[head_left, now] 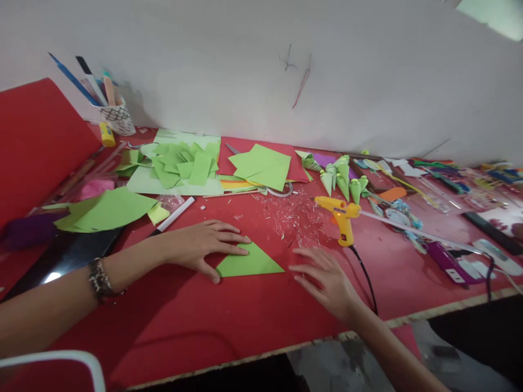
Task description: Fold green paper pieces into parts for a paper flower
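A green paper triangle (254, 263) lies flat on the red tabletop (196, 326), its long edge toward me and one point to the right. My left hand (212, 244) rests with spread fingers over the triangle's left side, fingertips touching the paper. Just past the right point, my right hand (324, 280) hovers low or rests on the table with its fingers apart, holding nothing. Beyond my right hand lies a yellow glue gun (341, 215), its small light glowing and its black cord running toward the table's front edge.
Cut green paper pieces (183, 163) and green square sheets (265, 166) lie along the wall. Rolled green paper cones (343, 177) sit right of them. A white marker (174, 215) is beside my left forearm. A purple power strip (447, 264) lies at right, near a pen cup (117, 118) at far left.
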The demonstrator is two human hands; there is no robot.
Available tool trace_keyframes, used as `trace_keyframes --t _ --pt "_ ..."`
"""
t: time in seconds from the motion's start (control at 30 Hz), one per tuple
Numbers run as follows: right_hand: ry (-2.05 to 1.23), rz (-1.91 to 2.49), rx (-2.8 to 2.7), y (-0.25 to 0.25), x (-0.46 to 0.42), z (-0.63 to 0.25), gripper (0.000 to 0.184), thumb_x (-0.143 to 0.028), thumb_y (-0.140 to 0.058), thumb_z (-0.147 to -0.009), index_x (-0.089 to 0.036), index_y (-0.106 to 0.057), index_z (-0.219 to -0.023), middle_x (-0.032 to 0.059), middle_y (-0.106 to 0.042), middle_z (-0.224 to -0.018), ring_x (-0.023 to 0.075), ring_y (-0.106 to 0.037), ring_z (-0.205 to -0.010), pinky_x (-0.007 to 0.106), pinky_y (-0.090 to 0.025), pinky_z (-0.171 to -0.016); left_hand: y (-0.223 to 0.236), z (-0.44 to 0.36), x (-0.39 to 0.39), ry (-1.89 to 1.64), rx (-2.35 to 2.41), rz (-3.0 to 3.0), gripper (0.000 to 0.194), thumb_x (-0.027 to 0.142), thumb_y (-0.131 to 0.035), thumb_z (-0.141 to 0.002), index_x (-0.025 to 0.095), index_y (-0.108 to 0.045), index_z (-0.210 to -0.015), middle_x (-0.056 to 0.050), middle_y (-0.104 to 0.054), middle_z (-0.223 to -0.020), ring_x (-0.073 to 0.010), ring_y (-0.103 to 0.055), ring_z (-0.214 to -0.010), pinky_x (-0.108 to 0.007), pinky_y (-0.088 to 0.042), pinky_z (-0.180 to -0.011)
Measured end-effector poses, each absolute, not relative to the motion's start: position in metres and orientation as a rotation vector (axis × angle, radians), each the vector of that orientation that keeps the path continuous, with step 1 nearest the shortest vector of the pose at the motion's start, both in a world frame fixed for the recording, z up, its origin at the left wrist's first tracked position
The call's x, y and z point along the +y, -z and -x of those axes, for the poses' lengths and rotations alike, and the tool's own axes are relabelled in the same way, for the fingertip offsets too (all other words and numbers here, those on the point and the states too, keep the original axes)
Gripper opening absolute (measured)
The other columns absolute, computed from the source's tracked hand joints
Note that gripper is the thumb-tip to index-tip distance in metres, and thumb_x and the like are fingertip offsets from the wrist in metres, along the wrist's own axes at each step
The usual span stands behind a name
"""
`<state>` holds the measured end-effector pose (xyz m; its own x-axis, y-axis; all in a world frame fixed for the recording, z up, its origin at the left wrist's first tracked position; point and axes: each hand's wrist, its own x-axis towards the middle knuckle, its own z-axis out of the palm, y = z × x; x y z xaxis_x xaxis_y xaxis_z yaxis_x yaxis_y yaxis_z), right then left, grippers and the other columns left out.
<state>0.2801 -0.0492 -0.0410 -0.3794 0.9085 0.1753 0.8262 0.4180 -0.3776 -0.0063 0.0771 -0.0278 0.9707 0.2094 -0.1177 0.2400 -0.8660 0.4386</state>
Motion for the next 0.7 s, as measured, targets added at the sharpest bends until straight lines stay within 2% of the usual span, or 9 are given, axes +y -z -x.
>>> trace_keyframes --t 0.1,0.2,0.33,0.4,0.47,0.53,0.57,0.63,0.7 --pt "-0.391 1.397 -2.408 0.036 -0.037 -0.259 0.034 -0.029 -0.051 -0.081 -0.024 -0.051 -0.115 0.0054 -0.054 -0.115 0.0167 -0.049 -0.106 0.034 -0.042 -0.088 0.027 0.006 0.077 0.073 0.317 -2.657 0.068 0.048 -0.061 -0.069 0.035 -0.032 -0.129 0.0 -0.037 -0.136 -0.0236 -0.032 -0.122 -0.037 -0.022 -0.099" --pt "-0.344 1.256 -2.546 0.033 -0.021 -0.24 0.038 -0.029 -0.055 -0.078 -0.021 -0.05 -0.115 0.0061 -0.057 -0.11 0.0161 -0.05 -0.102 0.031 -0.042 -0.087 0.026 0.006 0.074 0.075 0.336 -2.644 0.076 0.05 -0.063 -0.065 0.032 -0.03 -0.131 -0.003 -0.035 -0.137 -0.0248 -0.029 -0.124 -0.039 -0.021 -0.1" --pt "-0.069 1.037 -2.754 0.028 -0.003 -0.232 0.02 -0.019 -0.043 -0.085 -0.016 -0.059 -0.097 0.0054 -0.063 -0.083 0.0143 -0.055 -0.08 0.028 -0.042 -0.077 0.021 0.004 0.061 0.06 0.426 -2.65 0.076 0.052 -0.06 -0.066 0.025 -0.032 -0.13 -0.008 -0.034 -0.136 -0.0261 -0.03 -0.123 -0.039 -0.022 -0.1" --pt "0.07 0.965 -2.797 0.023 0.001 -0.231 0.025 -0.013 -0.036 -0.086 -0.016 -0.061 -0.084 0.0035 -0.061 -0.069 0.0133 -0.054 -0.07 0.029 -0.04 -0.075 0.014 -0.002 0.051 -0.032 0.536 -2.687 0.065 0.05 -0.059 -0.069 0.023 -0.04 -0.125 -0.009 -0.041 -0.131 -0.0254 -0.038 -0.117 -0.037 -0.028 -0.096" --pt "0.095 0.994 -2.735 0.016 0.004 -0.228 0.026 -0.012 -0.035 -0.086 -0.016 -0.06 -0.078 0.0024 -0.059 -0.064 0.0125 -0.052 -0.064 0.027 -0.038 -0.071 0.005 -0.009 0.041 -0.172 0.698 -2.732 0.046 0.041 -0.057 -0.074 0.02 -0.049 -0.114 -0.008 -0.054 -0.115 -0.0221 -0.049 -0.103 -0.033 -0.035 -0.088" --pt "0.025 1.076 -2.612 0.007 0.005 -0.224 0.022 -0.016 -0.037 -0.084 -0.016 -0.058 -0.078 0.0015 -0.058 -0.063 0.0117 -0.049 -0.06 0.025 -0.037 -0.065 -0.006 -0.015 0.034 -0.223 0.836 -2.802 0.021 0.032 -0.052 -0.079 0.019 -0.057 -0.095 -0.004 -0.063 -0.087 -0.0182 -0.057 -0.079 -0.028 -0.04 -0.07" --pt "-0.015 1.105 -2.553 0.002 0.006 -0.222 0.02 -0.017 -0.038 -0.083 -0.016 -0.057 -0.078 0.0008 -0.058 -0.063 0.0112 -0.048 -0.058 0.024 -0.036 -0.063 -0.01 -0.017 0.031 -0.209 0.904 -2.833 0.016 0.03 -0.049 -0.082 0.018 -0.059 -0.083 -0.002 -0.062 -0.073 -0.0163 -0.056 -0.067 -0.027 -0.038 -0.061" --pt "-0.04 1.117 -2.484 -0.007 0.007 -0.218 0.017 -0.017 -0.04 -0.081 -0.016 -0.056 -0.077 -0.001 -0.056 -0.06 0.01 -0.045 -0.056 0.024 -0.036 -0.067 -0.018 -0.018 0.027 -0.204 0.958 -2.889 0.024 0.026 -0.04 -0.086 0.017 -0.056 -0.069 0.0 -0.057 -0.057 -0.013 -0.051 -0.05 -0.025 -0.03 -0.048" --pt "0.022 1.086 -2.481 -0.015 0.009 -0.213 0.017 -0.015 -0.039 -0.079 -0.017 -0.056 -0.074 -0.0016 -0.056 -0.061 0.0096 -0.046 -0.057 0.027 -0.034 -0.079 -0.021 -0.017 0.026 -0.226 1.003 -2.888 0.032 0.027 -0.034 -0.088 0.017 -0.054 -0.065 0.001 -0.05 -0.048 -0.0107 -0.043 -0.04 -0.025 -0.021 -0.042"
